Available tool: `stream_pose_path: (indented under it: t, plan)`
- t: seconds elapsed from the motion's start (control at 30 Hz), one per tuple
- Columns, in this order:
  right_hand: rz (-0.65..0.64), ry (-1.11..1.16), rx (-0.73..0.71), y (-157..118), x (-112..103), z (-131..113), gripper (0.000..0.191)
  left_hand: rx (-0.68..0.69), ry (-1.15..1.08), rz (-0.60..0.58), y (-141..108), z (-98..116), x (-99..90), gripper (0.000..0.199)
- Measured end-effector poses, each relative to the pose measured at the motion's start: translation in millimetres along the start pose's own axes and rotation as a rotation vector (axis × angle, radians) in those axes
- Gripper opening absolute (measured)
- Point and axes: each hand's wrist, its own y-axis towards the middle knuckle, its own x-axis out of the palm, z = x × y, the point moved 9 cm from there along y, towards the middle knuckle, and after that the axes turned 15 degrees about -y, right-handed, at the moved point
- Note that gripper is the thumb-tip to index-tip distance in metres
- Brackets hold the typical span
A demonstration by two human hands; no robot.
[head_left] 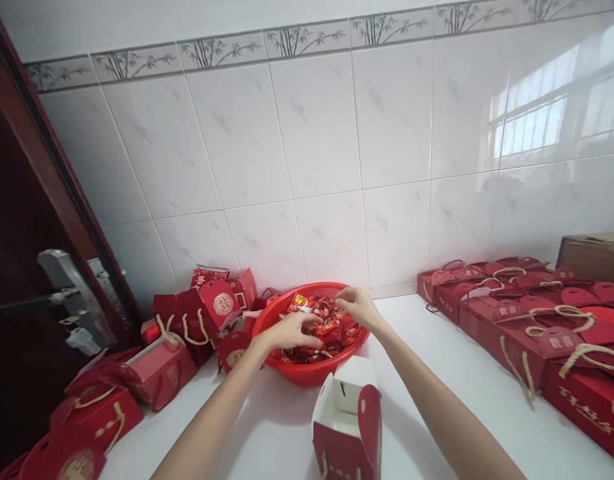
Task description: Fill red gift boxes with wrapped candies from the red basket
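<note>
A red plastic basket (307,377) holds many red-wrapped candies (331,330), some with yellow on the wrapper. My left hand (294,331) reaches over the near left rim, thumb and fingers apart above the candies. From the right, my right hand (357,308) comes over the rim with its fingers curled close together at the candies; whatever lies between the fingertips is hidden. Just in front of the basket stands an open red gift box (344,440) with white inside, its flaps raised. The part of its inside that shows is bare white.
Red gift boxes with rope handles (517,320) stand in rows on the right. More red boxes (161,367) are heaped at the left, beside a dark door (27,267) with a metal handle. A cardboard box (589,257) sits far right. Behind is a tiled wall (327,133).
</note>
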Motion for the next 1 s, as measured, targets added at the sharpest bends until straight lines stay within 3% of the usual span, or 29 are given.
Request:
stream_pose_path:
  t: [0.13,0.23,0.37,0.5,0.57,0.7,0.83,1.0]
  plan:
    - [0.033,-0.084,0.084,15,15,27,0.013,-0.091,0.251,-0.126,31,-29,23.3,0.106]
    - [-0.001,-0.142,0.108,16,21,36,0.012,-0.128,0.325,-0.157,48,-39,28.9,0.115]
    - [-0.087,-0.213,0.08,14,28,38,0.019,-0.074,0.352,-0.125,66,-34,25.7,0.097]
    - [-0.156,-0.256,0.064,12,35,39,0.028,-0.034,0.349,0.041,70,-30,9.1,0.057]
    - [-0.162,-0.255,0.064,12,36,40,0.032,-0.011,0.287,0.108,69,-29,1.0,0.049]
    - [-0.118,-0.186,0.056,14,33,41,0.037,-0.022,-0.004,0.166,66,-31,-10.9,0.046]
    - [-0.152,-0.088,0.027,13,35,39,0.019,-0.084,-0.213,0.281,59,-36,-22.6,0.053]
    - [-0.138,0.003,-0.037,12,30,30,0.025,-0.039,-0.315,0.16,60,-31,-9.2,0.062]
